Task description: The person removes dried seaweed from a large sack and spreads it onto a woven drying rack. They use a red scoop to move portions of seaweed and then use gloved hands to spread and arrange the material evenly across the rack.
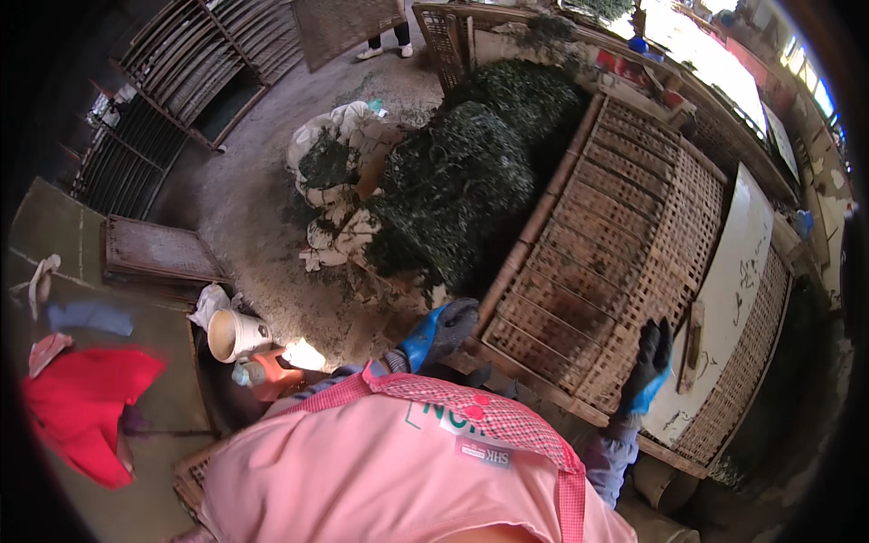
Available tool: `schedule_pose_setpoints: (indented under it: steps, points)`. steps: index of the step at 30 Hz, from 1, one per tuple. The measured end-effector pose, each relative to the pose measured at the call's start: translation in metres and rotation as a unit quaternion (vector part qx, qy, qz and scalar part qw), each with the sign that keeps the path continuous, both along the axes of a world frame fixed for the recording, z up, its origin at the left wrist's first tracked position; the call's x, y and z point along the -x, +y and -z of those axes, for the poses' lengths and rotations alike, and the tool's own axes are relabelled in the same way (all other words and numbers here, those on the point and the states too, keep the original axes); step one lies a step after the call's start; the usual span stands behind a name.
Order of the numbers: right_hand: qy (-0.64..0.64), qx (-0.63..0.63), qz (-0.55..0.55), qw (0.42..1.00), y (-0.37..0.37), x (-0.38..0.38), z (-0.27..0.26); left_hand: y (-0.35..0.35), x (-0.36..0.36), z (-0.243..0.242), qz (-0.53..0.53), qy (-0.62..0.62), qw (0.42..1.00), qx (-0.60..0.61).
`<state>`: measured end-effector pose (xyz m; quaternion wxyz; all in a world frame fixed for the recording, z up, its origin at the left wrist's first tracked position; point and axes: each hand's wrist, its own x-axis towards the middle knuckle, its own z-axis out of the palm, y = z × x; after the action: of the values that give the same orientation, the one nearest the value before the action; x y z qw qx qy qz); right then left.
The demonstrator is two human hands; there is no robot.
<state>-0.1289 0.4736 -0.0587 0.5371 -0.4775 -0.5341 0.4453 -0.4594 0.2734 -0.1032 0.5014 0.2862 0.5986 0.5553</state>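
Note:
My left hand (445, 332), in a blue and dark coated glove, is near the lower left corner of a woven bamboo tray (584, 258); whether it touches the frame I cannot tell. Over the tray's lower right part is my right hand (650, 363), gloved alike, with its fingers extended and no object seen in it. Slats cross the tray, and dark bits cling to its weave. A white board (730, 278) with dark shreds lies right of it, a short piece of wood (691, 347) on top. Beyond my left hand rises a large heap of dark green, seaweed-like strands (461, 176).
White sacks (326, 146) lie left of the heap. A white bucket (234, 336) and an orange container (271, 373) stand at lower left, near stacked trays (159, 251). Racks (204, 61) line the upper left. At the top, a person's legs (400, 34) show behind a panel (343, 27).

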Motion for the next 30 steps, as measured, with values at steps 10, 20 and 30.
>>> schedule_pose_setpoints:
  steps: [10, 20, 30]
  points:
    - [-0.306, -0.114, -0.007, 0.945, -0.049, 0.256, 0.007, -0.002, 0.241, 0.005, -0.091, 0.102, 0.991, -0.008]
    - [-0.387, -0.151, 0.228, 0.881, -0.119, 0.191, 0.013, 0.102, 0.165, -0.042, 0.159, 0.080, 0.980, -0.088]
    - [-0.006, 0.269, 0.371, 0.889, -0.291, -0.063, 0.075, 0.107, -0.177, -0.030, 0.506, 0.104, 0.846, -0.131]
